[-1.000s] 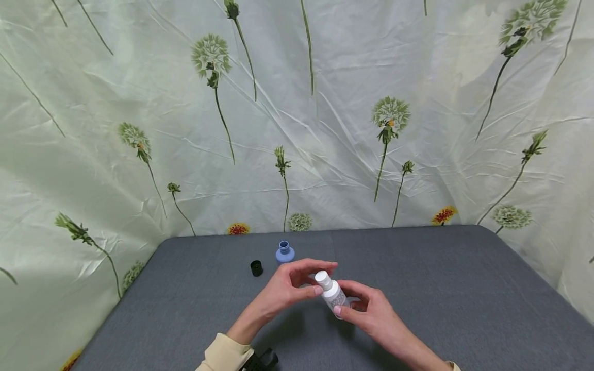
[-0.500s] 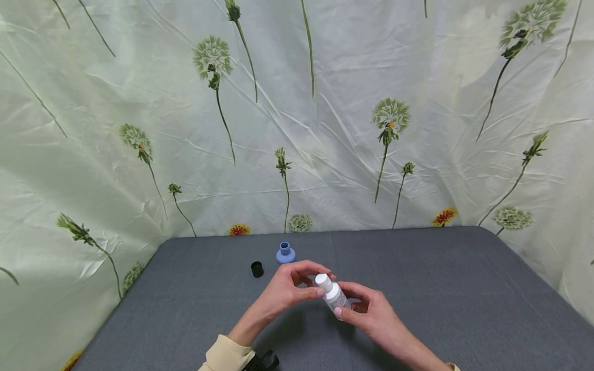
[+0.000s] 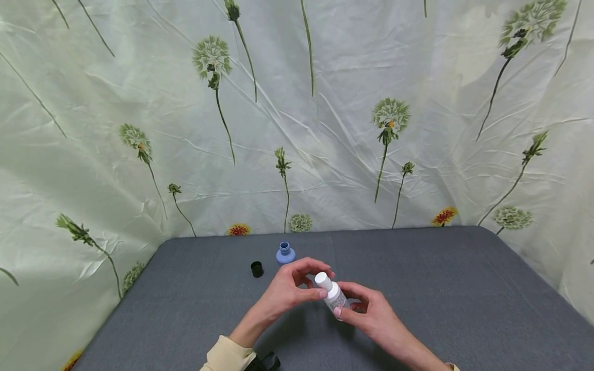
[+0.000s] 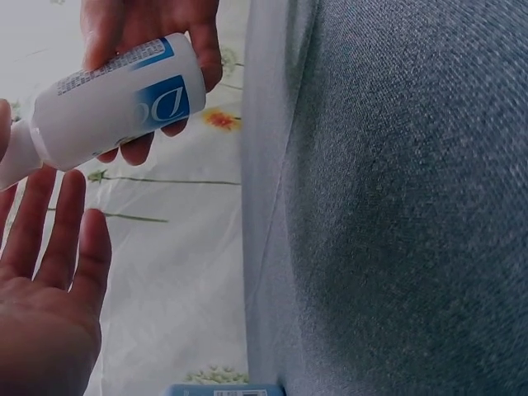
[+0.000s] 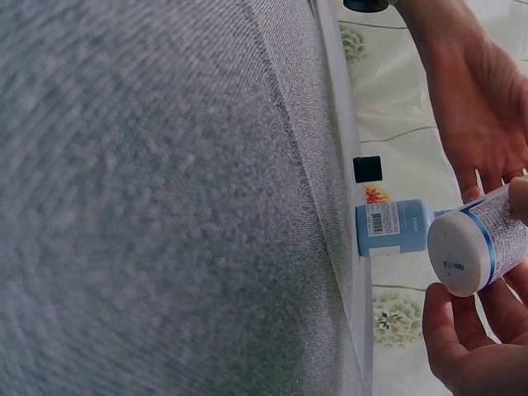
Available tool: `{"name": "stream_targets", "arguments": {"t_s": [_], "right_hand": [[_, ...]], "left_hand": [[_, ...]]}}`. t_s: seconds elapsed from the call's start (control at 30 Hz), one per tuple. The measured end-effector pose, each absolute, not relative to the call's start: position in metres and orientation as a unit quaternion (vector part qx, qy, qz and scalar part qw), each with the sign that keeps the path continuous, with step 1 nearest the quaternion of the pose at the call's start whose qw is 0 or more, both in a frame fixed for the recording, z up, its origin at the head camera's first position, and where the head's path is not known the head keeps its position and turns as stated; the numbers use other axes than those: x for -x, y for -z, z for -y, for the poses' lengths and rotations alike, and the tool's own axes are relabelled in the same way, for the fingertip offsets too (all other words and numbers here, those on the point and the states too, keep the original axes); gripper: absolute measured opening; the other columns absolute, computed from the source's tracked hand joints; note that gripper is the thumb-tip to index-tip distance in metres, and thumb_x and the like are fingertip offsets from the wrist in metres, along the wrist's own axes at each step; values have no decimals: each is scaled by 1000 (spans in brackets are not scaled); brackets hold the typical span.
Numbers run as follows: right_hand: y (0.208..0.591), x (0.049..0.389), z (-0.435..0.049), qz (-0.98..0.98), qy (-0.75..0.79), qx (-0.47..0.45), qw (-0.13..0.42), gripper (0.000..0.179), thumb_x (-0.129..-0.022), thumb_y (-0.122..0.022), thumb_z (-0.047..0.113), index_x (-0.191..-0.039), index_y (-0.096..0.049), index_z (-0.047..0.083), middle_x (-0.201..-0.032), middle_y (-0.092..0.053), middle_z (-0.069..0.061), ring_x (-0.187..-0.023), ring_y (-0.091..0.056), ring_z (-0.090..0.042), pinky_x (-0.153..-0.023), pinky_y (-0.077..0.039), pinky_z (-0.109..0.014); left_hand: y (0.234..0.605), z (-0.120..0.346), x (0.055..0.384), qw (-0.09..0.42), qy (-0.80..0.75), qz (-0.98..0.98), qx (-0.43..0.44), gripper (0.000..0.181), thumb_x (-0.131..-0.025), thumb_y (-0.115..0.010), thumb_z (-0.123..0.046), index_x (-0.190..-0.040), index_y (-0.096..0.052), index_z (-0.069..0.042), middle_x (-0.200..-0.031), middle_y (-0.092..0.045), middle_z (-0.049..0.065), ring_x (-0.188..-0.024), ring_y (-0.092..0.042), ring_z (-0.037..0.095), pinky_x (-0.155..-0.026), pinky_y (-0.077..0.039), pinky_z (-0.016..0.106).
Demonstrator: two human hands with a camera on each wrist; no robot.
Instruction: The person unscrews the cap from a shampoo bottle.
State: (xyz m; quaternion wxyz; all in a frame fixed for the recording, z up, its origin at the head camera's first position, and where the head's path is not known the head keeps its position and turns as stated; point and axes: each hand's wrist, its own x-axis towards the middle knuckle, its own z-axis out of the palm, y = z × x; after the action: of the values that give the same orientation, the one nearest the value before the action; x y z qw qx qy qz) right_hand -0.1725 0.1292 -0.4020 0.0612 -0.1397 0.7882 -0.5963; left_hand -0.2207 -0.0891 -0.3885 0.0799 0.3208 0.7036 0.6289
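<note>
Held tilted above the table in the head view is a white bottle (image 3: pixel 337 301) with a white cap (image 3: pixel 323 280). The right hand (image 3: pixel 371 309) grips its body, thumb on the near side and fingers behind. At the cap end, the left hand (image 3: pixel 285 288) pinches the cap, its thumb near the bottle's shoulder. The left wrist view catches a blue label (image 4: pixel 161 103) on the bottle and the left hand's other fingers stretched out below the neck. The bottle's white base (image 5: pixel 459 254) faces the right wrist camera.
Behind the left hand stands an uncapped blue bottle (image 3: pixel 285 255) on the grey table (image 3: pixel 441 288). A black cap (image 3: pixel 257 269) lies to its left. At the table's back edge hangs a pale curtain (image 3: pixel 334 129) printed with dandelions.
The left hand's fingers have drawn in from straight to bent around the cap, and its thumb has slid slightly right. The right hand and white bottle stay nearly in place.
</note>
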Motion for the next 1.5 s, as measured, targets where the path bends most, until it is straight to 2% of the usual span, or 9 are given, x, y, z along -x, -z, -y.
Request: {"name": "stream_targets", "arguments": {"t_s": [0.2, 0.37, 0.57, 0.77, 0.93, 1.13, 1.23, 1.33, 1.5], "right_hand": [[401, 174, -129, -789, 596, 134, 67, 49, -88, -75, 27, -130, -61, 5, -122, -64, -9, -111, -58, -26, -88, -48, -37], [401, 175, -129, -792, 594, 122, 70, 51, -88, -76, 27, -130, -61, 4, -123, -64, -9, -112, -57, -27, -88, -48, -39], [401, 175, -130, -793, 593, 123, 71, 50, -88, -76, 27, -130, -61, 5, -124, -63, -9, -112, -57, -26, -88, -48, -39], [401, 174, -130, -791, 593, 132, 66, 47, -88, -76, 27, -129, -63, 7, -122, -64, -8, -111, -57, -25, -88, -48, -37], [401, 174, -129, -792, 593, 131, 68, 48, -88, -76, 26, -129, -62, 5, -121, -64, -8, -109, -58, -24, -85, -49, -34], [402, 174, -129, -792, 592, 131, 72, 49, -88, -75, 27, -129, -62, 5, -121, -64, -8, -109, -58, -24, -85, -49, -36], [402, 174, -129, -791, 593, 131, 72, 49, -88, -75, 27, -130, -61, 5, -122, -64, -8, -109, -58, -24, -86, -49, -36], [402, 174, -129, -791, 593, 132, 71, 49, -89, -75, 27, -130, -61, 5, -122, -64, -8, -110, -58, -24, -86, -49, -35], [402, 174, -129, -792, 592, 131, 70, 48, -89, -75, 27, -130, -61, 6, -122, -64, -8, -110, -58, -24, -87, -49, -36]], "left_hand": [[387, 94, 223, 131, -648, -661, -355, 45, -95, -65, -10, -139, -56, -12, -138, -57, 7, -125, -52, 34, -94, -48, 39], [387, 97, 224, 155, -651, -648, -363, 39, -97, -62, -9, -136, -58, -9, -136, -58, 9, -124, -53, 33, -94, -49, 41], [390, 95, 225, 118, -635, -679, -349, 31, -93, -68, -11, -125, -66, -11, -121, -67, 9, -110, -62, 28, -87, -51, 42], [388, 94, 225, 84, -615, -716, -321, 25, -88, -75, -15, -113, -69, -14, -112, -69, 3, -98, -61, 23, -81, -50, 40], [387, 93, 225, 73, -609, -730, -302, 24, -85, -78, -15, -108, -70, -13, -107, -70, 2, -94, -58, 25, -79, -48, 38], [388, 93, 224, 75, -611, -730, -298, 28, -85, -78, -14, -112, -69, -13, -109, -69, 1, -96, -59, 25, -79, -48, 37], [388, 93, 223, 86, -617, -718, -312, 35, -87, -76, -13, -121, -67, -13, -116, -67, 1, -105, -60, 24, -83, -48, 39], [387, 93, 223, 100, -627, -698, -332, 39, -89, -73, -11, -127, -64, -13, -124, -65, 3, -116, -57, 29, -88, -48, 43], [389, 94, 225, 106, -633, -683, -348, 36, -91, -71, -10, -126, -65, -11, -125, -65, 7, -118, -57, 29, -91, -46, 46]]}}
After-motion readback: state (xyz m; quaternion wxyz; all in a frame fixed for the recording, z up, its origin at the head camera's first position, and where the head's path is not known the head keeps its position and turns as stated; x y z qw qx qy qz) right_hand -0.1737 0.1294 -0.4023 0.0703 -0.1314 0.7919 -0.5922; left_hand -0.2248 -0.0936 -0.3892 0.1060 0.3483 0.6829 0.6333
